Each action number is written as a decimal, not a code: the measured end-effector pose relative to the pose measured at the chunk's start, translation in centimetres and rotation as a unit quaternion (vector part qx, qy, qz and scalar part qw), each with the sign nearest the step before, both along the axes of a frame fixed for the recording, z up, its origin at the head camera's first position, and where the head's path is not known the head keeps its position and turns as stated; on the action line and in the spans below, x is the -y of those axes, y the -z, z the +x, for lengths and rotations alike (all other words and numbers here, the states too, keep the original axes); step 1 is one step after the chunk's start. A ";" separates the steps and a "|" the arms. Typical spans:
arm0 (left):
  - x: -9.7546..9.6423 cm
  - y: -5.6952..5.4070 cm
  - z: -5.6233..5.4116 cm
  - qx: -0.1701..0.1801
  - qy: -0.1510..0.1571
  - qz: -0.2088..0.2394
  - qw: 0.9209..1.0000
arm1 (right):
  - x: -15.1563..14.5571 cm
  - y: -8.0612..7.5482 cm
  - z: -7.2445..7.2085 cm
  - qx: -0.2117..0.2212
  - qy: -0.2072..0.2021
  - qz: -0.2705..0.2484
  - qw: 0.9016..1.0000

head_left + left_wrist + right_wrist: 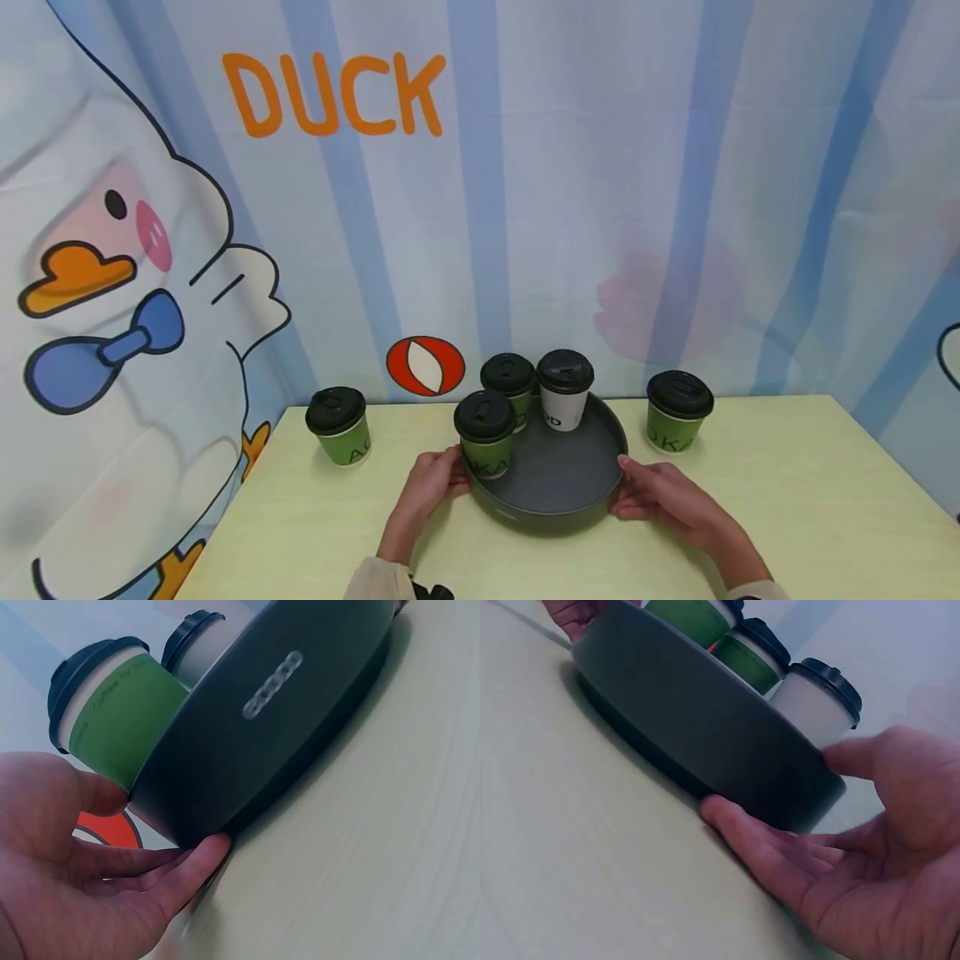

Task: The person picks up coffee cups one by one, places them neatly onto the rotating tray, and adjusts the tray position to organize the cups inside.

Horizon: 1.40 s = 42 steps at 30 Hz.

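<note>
A round dark grey tray with a raised rim is held level between both hands. My left hand grips its left side, thumb at the rim and fingers under the edge. On the opposite side my right hand grips it the same way. In the right wrist view a shadow lies below the tray wall. Two green paper cups with black lids stand in it, the nearer cup by the left rim and the other cup behind. Beside them is a white cup, also black-lidded.
A green lidded cup stands on the pale yellow table to the left of the tray. Another green cup stands to its right. Close behind the table hangs a printed curtain with a duck picture.
</note>
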<state>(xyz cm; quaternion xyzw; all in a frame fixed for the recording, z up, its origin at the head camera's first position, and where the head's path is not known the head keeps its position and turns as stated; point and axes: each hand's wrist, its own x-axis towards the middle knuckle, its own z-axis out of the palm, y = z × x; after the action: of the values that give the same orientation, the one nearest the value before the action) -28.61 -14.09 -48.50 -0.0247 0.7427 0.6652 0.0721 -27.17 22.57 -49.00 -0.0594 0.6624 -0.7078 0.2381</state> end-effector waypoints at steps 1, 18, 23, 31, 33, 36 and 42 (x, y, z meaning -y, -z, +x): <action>0.0 0.0 0.0 0.002 0.000 0.002 1.000 | -0.2 0.0 0.0 0.002 -0.018 -0.001 1.000; 0.2 -0.1 0.1 0.011 0.000 0.001 1.000 | -0.4 -0.2 0.1 -0.010 -0.024 0.005 1.000; 0.2 -0.1 0.1 0.009 -0.003 -0.001 1.000 | -0.4 -0.2 0.0 -0.007 -0.020 -0.005 1.000; 0.0 0.0 0.0 0.009 -0.001 0.000 1.000 | -0.1 -0.2 0.0 -0.008 0.011 -0.002 1.000; 0.0 0.0 0.1 0.010 -0.001 -0.002 1.000 | -0.4 -0.2 0.0 -0.001 -0.013 -0.004 1.000; 0.1 -0.1 0.1 0.011 -0.001 -0.003 1.000 | -0.6 -0.3 0.0 0.003 -0.019 -0.002 1.000; 0.1 -0.1 0.2 0.008 0.002 0.004 1.000 | 0.1 -0.2 0.0 -0.010 0.034 0.006 0.999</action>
<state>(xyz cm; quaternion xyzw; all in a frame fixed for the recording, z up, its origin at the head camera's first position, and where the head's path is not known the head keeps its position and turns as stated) -28.44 -14.21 -48.38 -0.0282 0.7395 0.6679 0.0793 -27.21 22.48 -48.78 -0.0425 0.6703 -0.7111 0.2077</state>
